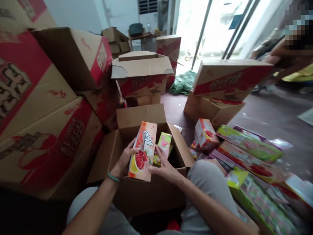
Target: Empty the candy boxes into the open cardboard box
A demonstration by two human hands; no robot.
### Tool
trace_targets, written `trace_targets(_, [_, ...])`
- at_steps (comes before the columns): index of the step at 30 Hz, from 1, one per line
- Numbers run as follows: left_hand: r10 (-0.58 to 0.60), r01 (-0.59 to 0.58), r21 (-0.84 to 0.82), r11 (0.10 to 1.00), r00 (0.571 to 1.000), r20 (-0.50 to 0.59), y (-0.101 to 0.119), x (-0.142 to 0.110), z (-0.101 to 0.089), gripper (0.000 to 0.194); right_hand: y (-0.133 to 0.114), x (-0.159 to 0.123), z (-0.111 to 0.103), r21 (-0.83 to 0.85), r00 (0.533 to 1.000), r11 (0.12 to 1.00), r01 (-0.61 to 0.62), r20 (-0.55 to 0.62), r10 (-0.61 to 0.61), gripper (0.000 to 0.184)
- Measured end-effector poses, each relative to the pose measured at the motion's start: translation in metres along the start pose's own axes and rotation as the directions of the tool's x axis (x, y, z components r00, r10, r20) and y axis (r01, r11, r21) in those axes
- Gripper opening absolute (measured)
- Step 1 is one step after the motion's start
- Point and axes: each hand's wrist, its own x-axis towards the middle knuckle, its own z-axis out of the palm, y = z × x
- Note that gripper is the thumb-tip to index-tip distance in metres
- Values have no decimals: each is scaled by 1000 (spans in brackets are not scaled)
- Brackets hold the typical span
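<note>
Between my two hands I hold an orange carton (142,151) with a red fruit picture, tilted above an open cardboard box (149,192). My left hand (127,156), with a green beaded bracelet at the wrist, grips its left side. On its right side, my right hand (165,164) presses with thumb and fingers. Inside the cardboard box stands a green and pink carton (163,147), just behind my right hand's fingers. The box's flaps are folded outward, and much of its inside is hidden by the orange carton and my hands.
Several green, orange and purple cartons (249,156) lie on the floor at right. Large printed boxes (49,137) are stacked at left. Behind are an open box (141,71) and stacked boxes (230,80). A person (281,52) is at the far right.
</note>
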Motion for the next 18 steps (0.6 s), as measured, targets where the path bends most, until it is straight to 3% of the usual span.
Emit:
trace_targets(1, [6,-5,33,999,1000,-31,-2,3,-12,84,-3,6,0,-256,994,963,79,-57,-97,99])
trace_targets(2, [7,-2,74,997,998,-57,-4,6,-23,87,-7,13,0,-480,976,861,165,-43,-211,96])
trace_targets(3, [6,3,121,993,997,-72,-7,10,-33,91,-12,21,-1,-641,953,722,258,46,-300,88])
trace_targets(4, [8,5,169,986,997,-75,-10,14,-42,94,-16,29,-1,-732,924,581,355,180,-338,75])
trace_targets(6, [24,-4,258,966,997,-72,-16,23,-55,96,-23,46,-1,-772,858,378,512,433,-277,47])
trace_targets(8, [24,-5,280,960,998,-65,-19,32,-66,93,-28,61,-1,-760,815,300,577,557,-159,23])
trace_targets(11, [-46,43,81,996,998,40,-17,41,-84,81,-37,75,-2,-685,741,323,653,667,-82,13])
trace_targets(14, [-185,237,-153,959,937,295,-10,43,-101,68,-58,83,-4,-576,690,414,705,693,-209,22])
trace_targets(16, [-334,424,-147,894,848,412,-9,42,-110,57,-75,89,-3,-517,691,480,709,643,-330,28])
trace_targets(17, [-365,446,-129,886,840,402,-10,41,-114,49,-82,94,-1,-498,712,523,692,592,-378,30])
trace_targets(18, [-338,400,-125,908,875,347,-13,41,-117,43,-87,99,3,-486,751,582,652,517,-410,32])
